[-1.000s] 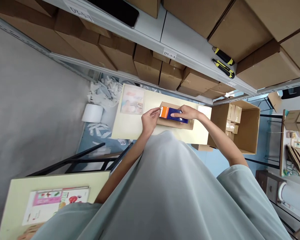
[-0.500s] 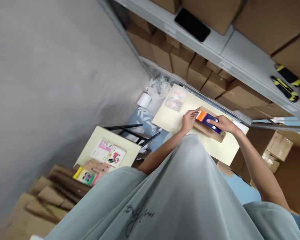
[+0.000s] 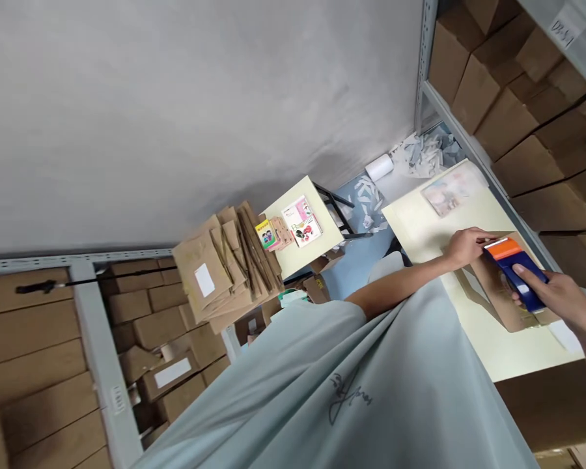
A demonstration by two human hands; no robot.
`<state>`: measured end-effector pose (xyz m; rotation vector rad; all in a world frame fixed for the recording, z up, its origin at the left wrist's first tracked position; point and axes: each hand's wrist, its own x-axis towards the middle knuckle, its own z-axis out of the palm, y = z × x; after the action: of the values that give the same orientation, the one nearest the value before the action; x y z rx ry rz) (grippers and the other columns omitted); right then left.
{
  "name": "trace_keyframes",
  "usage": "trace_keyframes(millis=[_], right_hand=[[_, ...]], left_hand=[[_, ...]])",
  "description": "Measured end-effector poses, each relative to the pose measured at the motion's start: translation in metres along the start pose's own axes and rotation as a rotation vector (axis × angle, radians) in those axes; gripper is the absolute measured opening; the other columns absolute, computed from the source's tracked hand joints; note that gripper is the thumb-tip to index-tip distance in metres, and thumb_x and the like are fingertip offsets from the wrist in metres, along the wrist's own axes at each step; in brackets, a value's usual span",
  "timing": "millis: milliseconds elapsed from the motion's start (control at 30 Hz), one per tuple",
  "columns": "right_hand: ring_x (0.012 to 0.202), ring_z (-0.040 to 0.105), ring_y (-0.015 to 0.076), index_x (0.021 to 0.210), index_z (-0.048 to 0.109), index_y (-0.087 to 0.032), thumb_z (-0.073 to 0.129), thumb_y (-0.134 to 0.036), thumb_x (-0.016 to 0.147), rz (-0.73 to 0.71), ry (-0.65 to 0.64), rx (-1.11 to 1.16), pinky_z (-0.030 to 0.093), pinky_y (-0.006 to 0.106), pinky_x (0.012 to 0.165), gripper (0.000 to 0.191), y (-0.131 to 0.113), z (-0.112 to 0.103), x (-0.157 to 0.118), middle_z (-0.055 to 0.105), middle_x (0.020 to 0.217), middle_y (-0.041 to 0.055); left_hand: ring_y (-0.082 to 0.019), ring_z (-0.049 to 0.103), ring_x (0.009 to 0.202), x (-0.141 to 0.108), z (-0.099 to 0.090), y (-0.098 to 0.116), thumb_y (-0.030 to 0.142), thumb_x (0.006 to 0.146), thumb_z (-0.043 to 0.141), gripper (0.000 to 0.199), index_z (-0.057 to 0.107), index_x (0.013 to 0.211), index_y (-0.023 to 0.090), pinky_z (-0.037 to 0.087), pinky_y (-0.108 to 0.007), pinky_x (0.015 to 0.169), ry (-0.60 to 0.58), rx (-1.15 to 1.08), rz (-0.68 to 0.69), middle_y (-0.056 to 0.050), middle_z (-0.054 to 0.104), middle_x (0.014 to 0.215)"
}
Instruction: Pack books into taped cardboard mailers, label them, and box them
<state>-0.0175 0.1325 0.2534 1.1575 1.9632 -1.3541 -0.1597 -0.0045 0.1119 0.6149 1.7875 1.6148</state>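
Observation:
A cardboard box (image 3: pixel 488 286) lies slantwise on the cream tabletop (image 3: pixel 430 218) at the right. My right hand (image 3: pixel 569 299) is closed around a blue and orange tape dispenser (image 3: pixel 520 273), thumb on its upper side. The dispenser rests over the box, its orange end with a pale toothed edge toward my left hand. My left hand (image 3: pixel 466 249) has its fingers bent at the far end of the box, close to the dispenser's tip. The fingertips seem to grip the box edge and are partly hidden.
Stacked flattened cartons (image 3: pixel 224 260) stand left of a small table (image 3: pixel 293 254) bearing booklets (image 3: pixel 303 221). Shelves of boxes (image 3: pixel 532 124) rise behind the work table; another shelf (image 3: pixel 102 352) is at left. A white roll (image 3: pixel 379 167) and paper scraps lie by the wall.
The view has swung left, so the table and both hands now appear farther right, and left-side shelving has come into sight. My right hand still holds the tape dispenser over the box.

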Motion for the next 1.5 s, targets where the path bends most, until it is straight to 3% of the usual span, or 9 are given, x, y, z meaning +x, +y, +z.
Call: trace_keyframes(millis=[233, 400, 600, 700, 800, 1033, 1167, 1367, 1500], right_hand=[[0.046, 0.067, 0.0222, 0.062, 0.070, -0.026, 0.065, -0.087, 0.081, -0.075, -0.030, -0.043, 0.058, 0.039, 0.049, 0.064, -0.011, 0.008, -0.004, 0.074, 0.061, 0.0147], [0.058, 0.072, 0.0239, 0.066, 0.070, -0.020, 0.070, -0.091, 0.078, -0.123, -0.108, 0.103, 0.062, 0.035, 0.063, 0.072, -0.017, 0.004, -0.012, 0.076, 0.065, 0.0110], [0.063, 0.072, 0.0261, 0.076, 0.068, -0.019, 0.082, -0.084, 0.076, -0.122, -0.124, 0.230, 0.061, 0.036, 0.065, 0.067, -0.004, 0.002, -0.005, 0.068, 0.056, 0.0046], [0.069, 0.074, 0.0273, 0.080, 0.069, -0.018, 0.086, -0.077, 0.079, -0.126, -0.102, 0.260, 0.061, 0.037, 0.069, 0.061, 0.019, 0.000, -0.009, 0.068, 0.059, 0.0042], [0.078, 0.077, 0.0288, 0.082, 0.069, -0.017, 0.088, -0.072, 0.078, -0.094, -0.097, 0.310, 0.061, 0.036, 0.072, 0.059, 0.058, -0.008, -0.025, 0.072, 0.067, 0.0053], [0.076, 0.077, 0.0293, 0.075, 0.069, -0.018, 0.095, -0.071, 0.069, 0.017, 0.067, 0.370, 0.061, 0.036, 0.069, 0.060, 0.153, -0.031, -0.105, 0.070, 0.062, 0.0048], [0.070, 0.075, 0.0250, 0.075, 0.071, -0.019, 0.092, -0.077, 0.068, 0.031, 0.008, 0.309, 0.059, 0.035, 0.066, 0.062, 0.191, -0.042, -0.136, 0.073, 0.065, 0.0053], [0.069, 0.075, 0.0252, 0.077, 0.074, -0.019, 0.092, -0.077, 0.069, 0.000, -0.045, 0.301, 0.059, 0.036, 0.064, 0.061, 0.213, -0.037, -0.126, 0.075, 0.067, 0.0062], [0.071, 0.076, 0.0287, 0.076, 0.074, -0.017, 0.095, -0.073, 0.067, 0.096, -0.083, 0.320, 0.061, 0.038, 0.067, 0.061, 0.206, -0.026, -0.104, 0.075, 0.066, 0.0075]], left_hand=[[-0.021, 0.076, 0.095, 0.000, -0.012, 0.004, -0.004, 0.076, 0.059, 0.052, 0.088, 0.113, 0.019, 0.060, -0.035, 0.092, -0.077, -0.066, -0.002, -0.014, 0.080, 0.115], [-0.025, 0.074, 0.104, 0.003, -0.019, 0.014, 0.006, 0.080, 0.060, 0.036, 0.088, 0.101, 0.018, 0.058, -0.037, 0.100, -0.014, -0.007, -0.028, -0.012, 0.081, 0.110], [-0.025, 0.072, 0.112, 0.006, -0.018, 0.023, 0.026, 0.092, 0.071, 0.019, 0.086, 0.103, 0.020, 0.055, -0.039, 0.108, -0.048, 0.198, -0.013, -0.010, 0.080, 0.111], [-0.025, 0.072, 0.113, 0.001, -0.017, 0.026, 0.037, 0.092, 0.077, 0.020, 0.085, 0.101, 0.020, 0.055, -0.038, 0.109, -0.032, 0.255, 0.000, -0.009, 0.080, 0.110], [-0.024, 0.073, 0.112, 0.001, -0.015, 0.021, 0.045, 0.091, 0.080, 0.029, 0.084, 0.102, 0.019, 0.056, -0.037, 0.107, -0.024, 0.286, 0.011, -0.009, 0.080, 0.110], [-0.024, 0.074, 0.110, 0.003, -0.011, 0.010, 0.048, 0.090, 0.080, 0.035, 0.082, 0.106, 0.016, 0.059, -0.038, 0.106, 0.010, 0.294, 0.046, -0.009, 0.079, 0.109], [-0.023, 0.075, 0.108, 0.002, -0.009, 0.011, 0.051, 0.091, 0.080, 0.039, 0.081, 0.106, 0.016, 0.059, -0.038, 0.107, 0.019, 0.326, 0.049, -0.007, 0.080, 0.109], [-0.018, 0.073, 0.106, 0.002, -0.004, 0.014, 0.058, 0.093, 0.079, 0.034, 0.079, 0.100, 0.025, 0.061, -0.043, 0.109, 0.054, 0.428, 0.009, 0.013, 0.081, 0.099], [-0.015, 0.073, 0.100, 0.001, -0.003, 0.015, 0.050, 0.094, 0.081, 0.026, 0.081, 0.100, 0.024, 0.062, -0.039, 0.109, 0.060, 0.399, 0.051, 0.014, 0.082, 0.097]])
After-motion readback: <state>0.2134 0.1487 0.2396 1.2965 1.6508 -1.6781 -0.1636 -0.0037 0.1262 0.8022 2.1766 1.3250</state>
